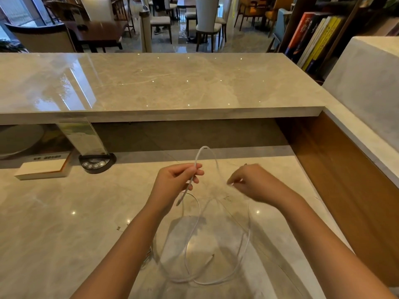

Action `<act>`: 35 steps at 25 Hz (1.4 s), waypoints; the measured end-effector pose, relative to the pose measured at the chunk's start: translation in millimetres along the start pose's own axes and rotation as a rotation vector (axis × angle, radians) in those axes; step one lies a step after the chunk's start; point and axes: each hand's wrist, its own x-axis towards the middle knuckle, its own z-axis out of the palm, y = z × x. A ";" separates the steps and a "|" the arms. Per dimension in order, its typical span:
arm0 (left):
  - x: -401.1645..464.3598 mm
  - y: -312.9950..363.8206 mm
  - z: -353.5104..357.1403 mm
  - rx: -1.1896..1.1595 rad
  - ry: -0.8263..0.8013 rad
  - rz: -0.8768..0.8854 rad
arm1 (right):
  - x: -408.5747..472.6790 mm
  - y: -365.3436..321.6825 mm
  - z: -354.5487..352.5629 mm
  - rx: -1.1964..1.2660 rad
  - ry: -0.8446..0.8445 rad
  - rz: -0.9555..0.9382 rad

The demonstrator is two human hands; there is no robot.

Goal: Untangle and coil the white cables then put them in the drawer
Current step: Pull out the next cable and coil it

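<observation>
A thin white cable hangs in loose loops between my two hands, above the pale marble desk. My left hand pinches the cable near one end. A short stiff stretch with the plug sticks down below the fingers, and a small loop arches up above them. My right hand pinches the cable to the right, at about the same height. The lower loops droop toward the desk near my forearms. No drawer is in view.
A raised marble counter runs across behind the desk. A white book and a dark round device with buttons sit at the left. A wooden side panel closes the right. Chairs and tables stand beyond.
</observation>
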 end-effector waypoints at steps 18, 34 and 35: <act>-15.3 17.8 46.7 0.405 -0.448 -0.029 | -3.9 -21.5 -2.3 0.575 0.463 -0.074; -11.6 21.9 32.3 0.413 -0.487 -0.073 | -23.9 9.0 20.9 -0.199 0.631 -0.268; -11.2 21.3 30.9 0.415 -0.485 -0.067 | -22.7 10.9 23.3 -0.229 0.661 -0.270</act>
